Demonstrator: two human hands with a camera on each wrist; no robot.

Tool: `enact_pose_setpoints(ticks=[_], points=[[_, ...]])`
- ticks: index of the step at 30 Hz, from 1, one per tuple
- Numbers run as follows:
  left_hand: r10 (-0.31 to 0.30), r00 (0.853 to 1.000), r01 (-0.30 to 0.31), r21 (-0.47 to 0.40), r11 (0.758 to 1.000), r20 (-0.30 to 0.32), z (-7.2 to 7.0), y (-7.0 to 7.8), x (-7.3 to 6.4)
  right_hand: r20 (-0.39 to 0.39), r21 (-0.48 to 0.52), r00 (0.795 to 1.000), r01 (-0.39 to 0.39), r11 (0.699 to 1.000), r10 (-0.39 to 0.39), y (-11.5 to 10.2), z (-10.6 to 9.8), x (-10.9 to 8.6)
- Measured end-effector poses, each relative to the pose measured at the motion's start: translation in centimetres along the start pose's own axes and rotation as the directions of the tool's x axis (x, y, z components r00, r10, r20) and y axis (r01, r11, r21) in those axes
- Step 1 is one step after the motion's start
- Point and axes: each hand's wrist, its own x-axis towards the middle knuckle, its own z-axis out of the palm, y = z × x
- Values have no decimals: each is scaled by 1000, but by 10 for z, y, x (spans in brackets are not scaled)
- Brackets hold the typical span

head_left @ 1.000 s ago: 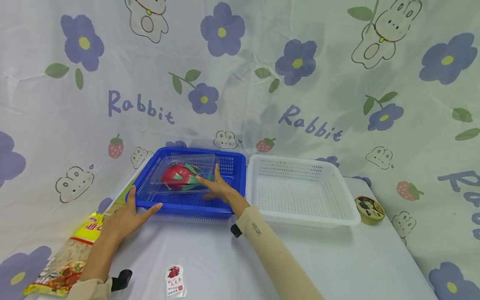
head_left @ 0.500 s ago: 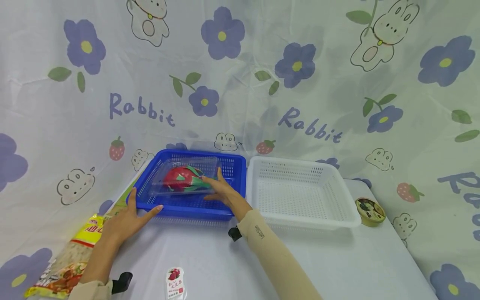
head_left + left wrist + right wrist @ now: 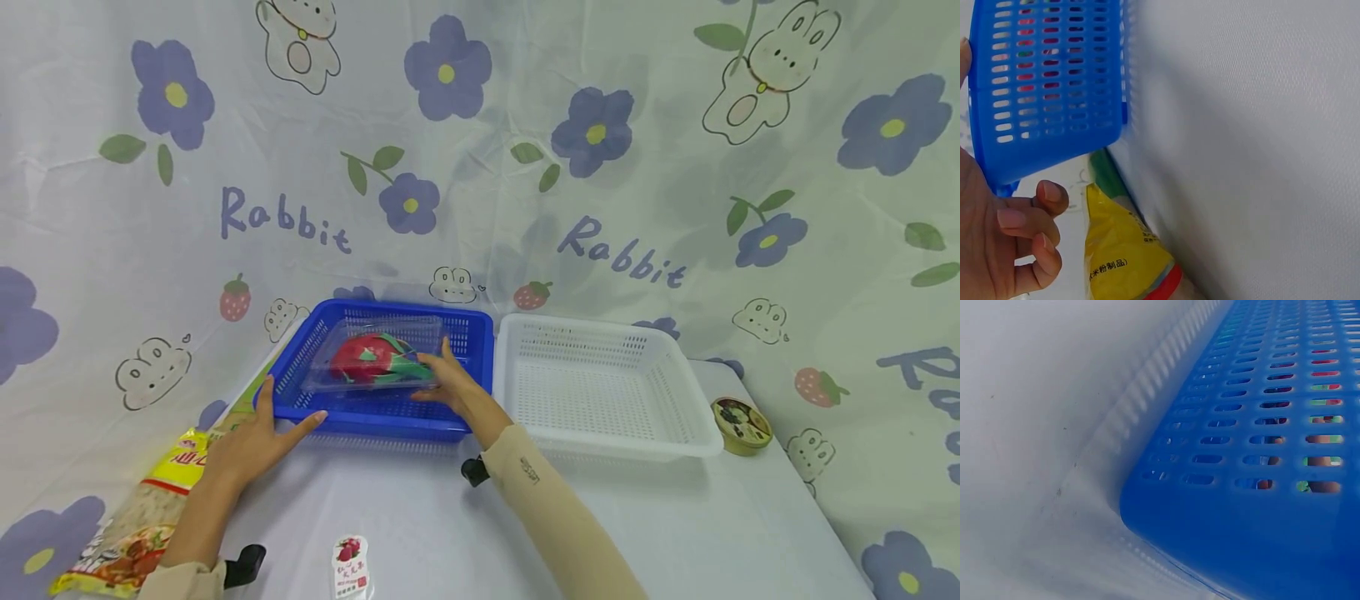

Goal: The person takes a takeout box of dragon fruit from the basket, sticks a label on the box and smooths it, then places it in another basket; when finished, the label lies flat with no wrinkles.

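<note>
Inside the blue plastic basket (image 3: 360, 421) lies a clear plastic box (image 3: 318, 379) with a red dragon fruit (image 3: 356, 358) with green scales in it. My right hand (image 3: 461, 387) reaches over the basket's front rim and holds the box at its right end. In the right wrist view its fingers show only through the slots of the basket wall (image 3: 1222, 512). My left hand (image 3: 243, 450) grips the basket's front left corner, thumb along the front rim; its other fingers (image 3: 1032, 225) curl just under that corner in the left wrist view.
A white plastic basket (image 3: 600, 443) stands right of the blue one, and a round gold tin (image 3: 741, 425) sits beside it. A yellow-topped food bag (image 3: 142, 517) lies at the left. A dragon fruit label (image 3: 350, 567) is on the table near me. A printed curtain hangs behind.
My right hand and the clear box with the dragon fruit have shifted slightly to the right inside the blue basket. My left hand keeps its place on the corner.
</note>
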Motion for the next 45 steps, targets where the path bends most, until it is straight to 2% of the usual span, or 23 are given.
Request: enact_pose_setpoints(ticks=[6, 24, 45], points=[[-2, 1000, 2, -7, 1000, 13, -2, 2, -1, 3, 36, 1000, 4, 999, -4, -2, -7, -4], [-13, 999, 14, -15, 1000, 34, -2, 1, 1, -13, 33, 1000, 18, 999, -18, -3, -18, -14], [-13, 999, 14, -24, 1000, 37, -2, -1, 3, -17, 30, 995, 99, 995, -98, -2, -16, -34]])
